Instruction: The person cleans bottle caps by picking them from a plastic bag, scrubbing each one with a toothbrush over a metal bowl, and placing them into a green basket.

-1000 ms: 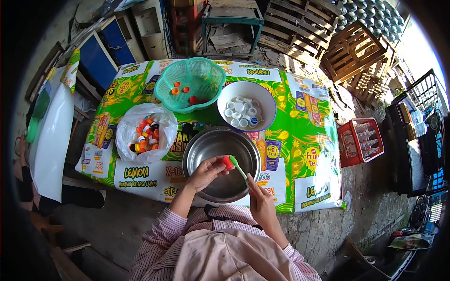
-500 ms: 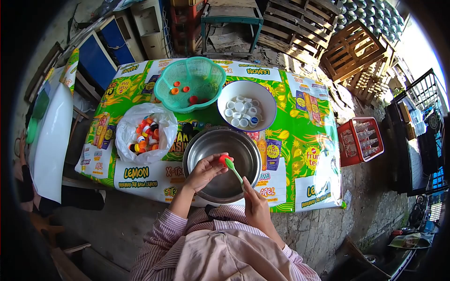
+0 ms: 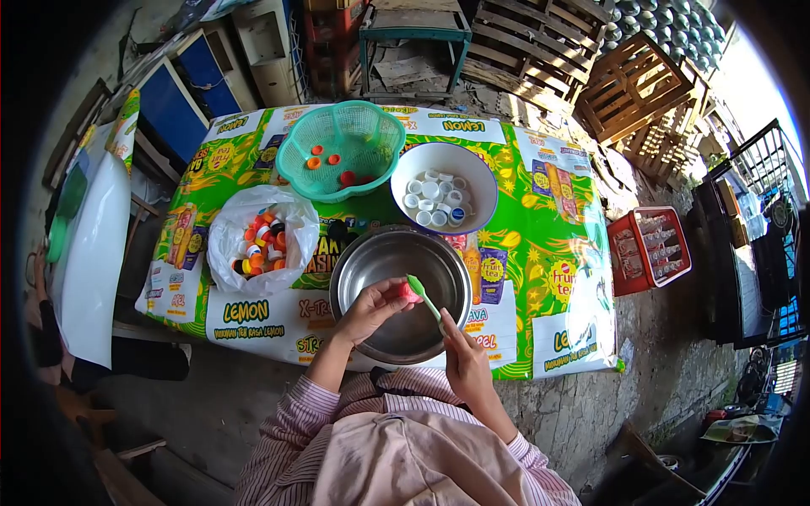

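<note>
Pinched in the fingers of my left hand is a red bottle cap, held over the stainless steel basin. My right hand grips the lower handle of a light green toothbrush, whose head overlaps the cap's upper edge in this view. Behind the basin, a white enamel bowl with a blue rim holds several white caps. The green colander contains a few orange and red caps. To the left, a white plastic bag is full of mixed coloured caps.
A printed green-and-white cover lies over the table. Right of it stands a red crate of bottles. Wooden pallets and a teal-framed stool are behind. At far left, part of another person's arm shows.
The toothbrush head has shifted from the cap's face to its upper edge. The red cap has turned in my left fingers, and my right hand has moved slightly.
</note>
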### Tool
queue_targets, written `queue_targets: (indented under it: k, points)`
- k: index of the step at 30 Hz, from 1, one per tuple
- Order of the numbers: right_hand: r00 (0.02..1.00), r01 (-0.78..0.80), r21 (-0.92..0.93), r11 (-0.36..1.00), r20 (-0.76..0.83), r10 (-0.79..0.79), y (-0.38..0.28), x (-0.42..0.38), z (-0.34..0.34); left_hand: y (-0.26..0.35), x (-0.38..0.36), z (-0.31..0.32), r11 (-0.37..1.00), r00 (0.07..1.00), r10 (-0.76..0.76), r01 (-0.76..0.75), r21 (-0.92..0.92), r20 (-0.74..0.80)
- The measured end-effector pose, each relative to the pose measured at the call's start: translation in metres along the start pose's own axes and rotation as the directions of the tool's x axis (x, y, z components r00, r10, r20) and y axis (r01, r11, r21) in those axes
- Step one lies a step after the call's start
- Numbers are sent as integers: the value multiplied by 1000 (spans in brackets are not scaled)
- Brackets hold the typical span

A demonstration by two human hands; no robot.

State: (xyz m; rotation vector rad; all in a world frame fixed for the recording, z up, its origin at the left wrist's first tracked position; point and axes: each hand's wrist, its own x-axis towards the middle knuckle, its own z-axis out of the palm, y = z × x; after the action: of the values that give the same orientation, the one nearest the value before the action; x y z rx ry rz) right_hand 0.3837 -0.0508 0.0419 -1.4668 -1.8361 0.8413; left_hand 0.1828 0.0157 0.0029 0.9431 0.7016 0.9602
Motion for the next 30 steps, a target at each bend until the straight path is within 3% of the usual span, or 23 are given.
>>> queue_targets:
  k: [2, 4, 6, 7, 12, 16, 18, 20, 22, 23, 25, 28, 30]
  points:
    - [997, 76, 79, 994, 10, -77, 4, -2, 5, 1, 0, 1, 1000, 1000, 1, -1, -26, 2]
    - [1000, -13, 61, 998, 14, 12, 5, -1, 1, 4, -1, 4, 995, 1000, -15, 13, -99, -20]
    - [991, 89, 17, 996, -100, -87, 10, -5, 4, 5, -1, 6, 989, 999, -7, 2, -149, -38]
    - [993, 117, 29, 993, -33, -116, 8, -9, 4, 5, -1, 7, 980, 998, -4, -7, -199, -55]
    - [995, 30, 57, 998, -100, -24, 13, -8, 4, 6, -1, 6, 990, 999, 16, -22, -136, -41]
    - [995, 99, 77, 992, 22, -101, 11, -10, 5, 8, -2, 8, 985, 999, 22, -29, -168, -41]
    - [996, 21, 9, 1000, -81, -20, 15, -3, 2, 8, -2, 8, 989, 999, 15, -22, -149, -49]
    - [996, 2, 4, 1000, -89, -1, 18, 0, -4, 6, -2, 5, 992, 998, 6, -13, -124, -60]
    - [998, -24, 27, 999, -54, 25, 15, 0, -10, 3, 0, 2, 954, 986, 110, -69, 293, -125]
    - [998, -14, 52, 999, -54, 17, 15, -1, -10, 3, 0, 0, 954, 986, 108, -67, 294, -126]
    - [999, -13, 28, 1000, -39, 14, 15, -3, -10, 16, -1, 5, 617, 951, 286, -88, 782, -119]
    - [1000, 11, -24, 1000, 0, -11, 14, -5, -7, 21, -3, 11, 511, 931, 320, -15, 859, -174]
    - [999, 31, -57, 998, 24, -30, 12, -6, -4, 23, -4, 15, 527, 930, 328, -36, 849, -164]
